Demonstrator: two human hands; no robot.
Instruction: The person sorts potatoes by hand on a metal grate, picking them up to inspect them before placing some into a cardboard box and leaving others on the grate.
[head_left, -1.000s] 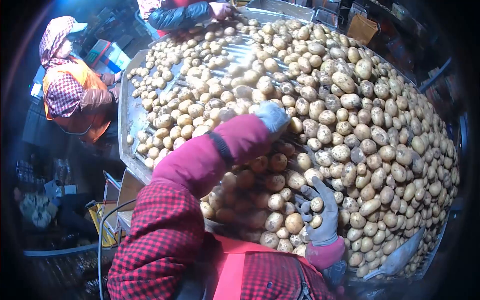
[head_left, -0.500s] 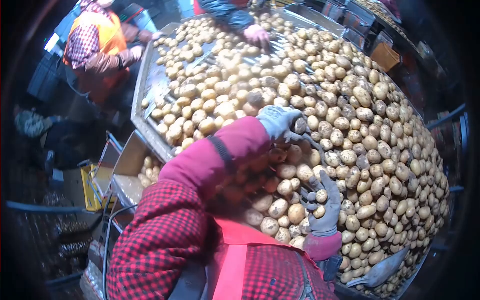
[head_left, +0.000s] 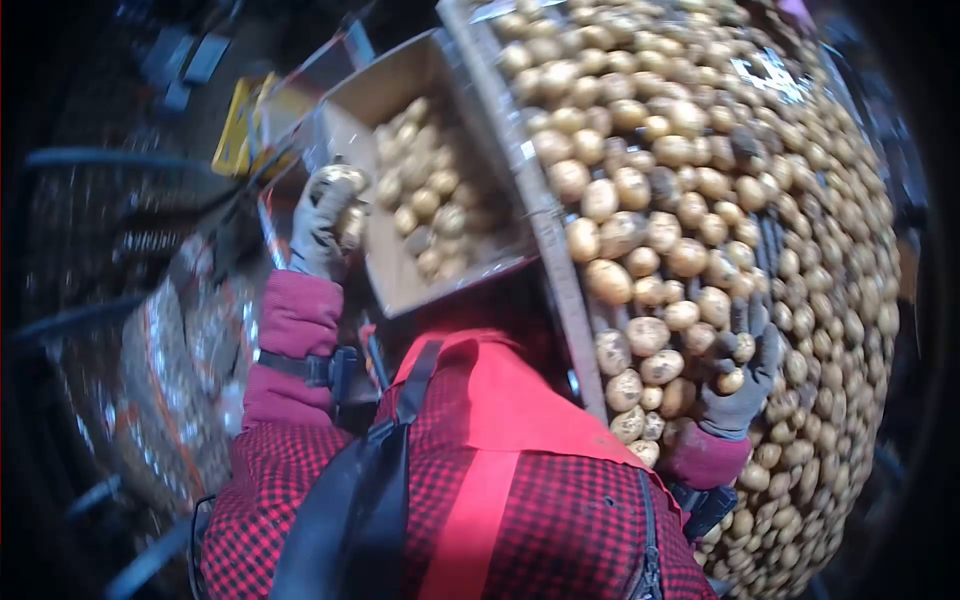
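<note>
My left hand (head_left: 318, 230), in a grey work glove, is closed around potatoes (head_left: 341, 178) at the left edge of an open cardboard box (head_left: 352, 140). Inside that box lies a heap of potatoes (head_left: 425, 203). On the right, my gloved right hand (head_left: 745, 398) rests palm up among the potatoes on the sorting table, its fingers partly curled. Small potatoes (head_left: 731, 381) sit in its palm and against its fingers. Loose potatoes (head_left: 687, 257), some with dark soil on them, spread all around this hand.
A metal table rim (head_left: 545, 215) runs between the box and the spread potatoes. Left of the box are a yellow crate-like object (head_left: 240, 130) and a clear plastic-wrapped bundle (head_left: 180, 370). Blue rails (head_left: 110, 157) cross the dim floor on the left.
The view has turned left and down. My left hand has moved from the potato pile to the cardboard box, now holding potatoes. My right hand still carries small potatoes.
</note>
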